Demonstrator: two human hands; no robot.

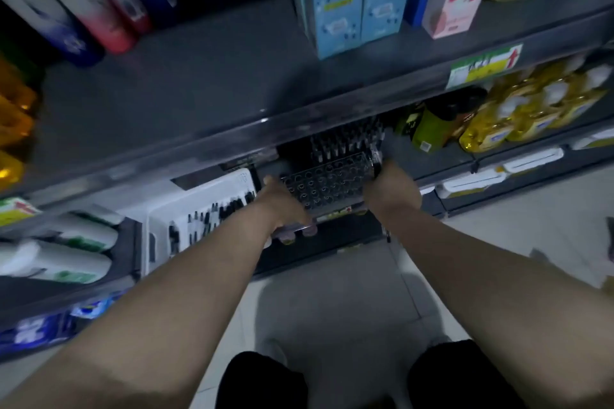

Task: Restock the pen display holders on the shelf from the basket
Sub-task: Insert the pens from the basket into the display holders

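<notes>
Now the left grip (282,206) and right grip (392,189), fingers (300,230) curled, hold both ends of the pen display holder (327,184) at the shelf's (402,153) front edge, beside the white basket (232,183).

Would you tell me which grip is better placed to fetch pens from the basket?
Left grip: the basket lies right beside it; the right grip holds the holder on its far side.

white basket (186,209), black pens (212,214), grey shelf (186,86)

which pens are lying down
The loose pens in the white basket, beside the left hand; the rear pens in the clear holder stand upright.
</notes>
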